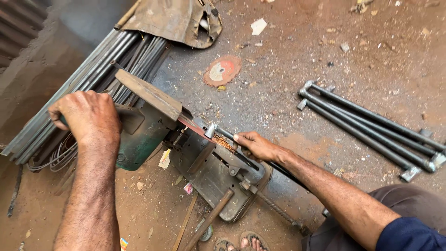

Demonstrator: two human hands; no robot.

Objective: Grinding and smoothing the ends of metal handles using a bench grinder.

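Steel rod (241, 142) lies across the base of the chop saw (186, 139) on the dirt floor (288, 56), one end under the red cutting disc (193, 126), a few sparks showing at the contact. Left hand (88, 116) is clenched over the saw's handle; right hand (255, 146) grasps the rod just beside the disc, pinning it down. That grip looks too near the sparks; better further out along the rod, steady even feed, rod seated against the fence. Labels: small white-yellow tag (164, 159) on the saw's side, pinkish scrap (188, 188) at the base, worn red-and-white disc (222, 70) lying flat beyond, white paper scrap (258, 26) further off. Finished rods (367, 125) lie well apart to the right; flat bar stock (88, 79) is stacked to the left.
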